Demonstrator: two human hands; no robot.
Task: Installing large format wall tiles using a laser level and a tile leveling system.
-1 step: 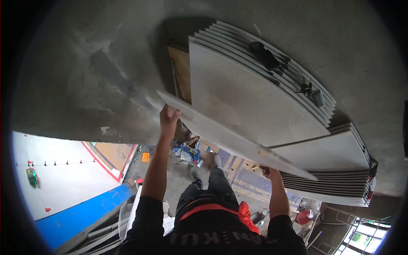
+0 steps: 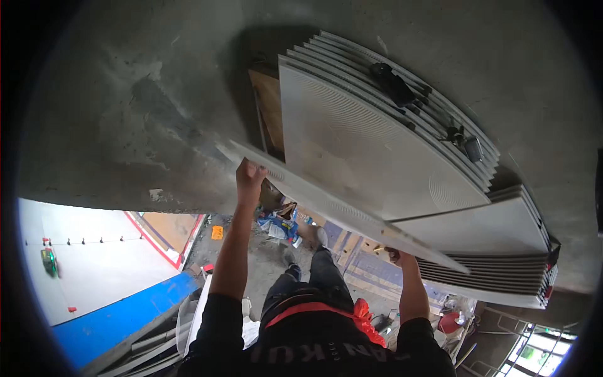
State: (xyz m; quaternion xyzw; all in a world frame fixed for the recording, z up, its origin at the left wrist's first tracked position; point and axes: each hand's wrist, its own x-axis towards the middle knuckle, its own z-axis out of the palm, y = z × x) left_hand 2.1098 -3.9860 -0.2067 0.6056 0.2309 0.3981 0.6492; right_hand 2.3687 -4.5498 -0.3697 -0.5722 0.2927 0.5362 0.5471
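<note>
A large light-grey tile (image 2: 352, 213) with a ridged surface slants across the middle, seen almost edge-on. My left hand (image 2: 250, 174) is closed on its near edge toward the left end, fingers partly hidden behind it. Farther right and lower, my right hand (image 2: 397, 255) is closed at the tile's lower edge, its grip partly covered. Behind the held tile, a stack of big tiles (image 2: 364, 135) with curved ridge marks leans against the grey wall. A second tile stack (image 2: 483, 229) stands lower at the right, its many edges showing.
A black device (image 2: 391, 83) and a small metal-cased item (image 2: 472, 149) rest on the tile edges. A brown board (image 2: 267, 107) leans beside the stack. Crumpled blue packaging (image 2: 279, 227) lies near my feet. At left are a white-covered surface (image 2: 94, 251), a green-lit device (image 2: 49, 262) and a blue strip (image 2: 125, 320).
The held tile has tipped slightly, showing a thinner face, and its left end sits a little lower. Both hands keep their places on it.
</note>
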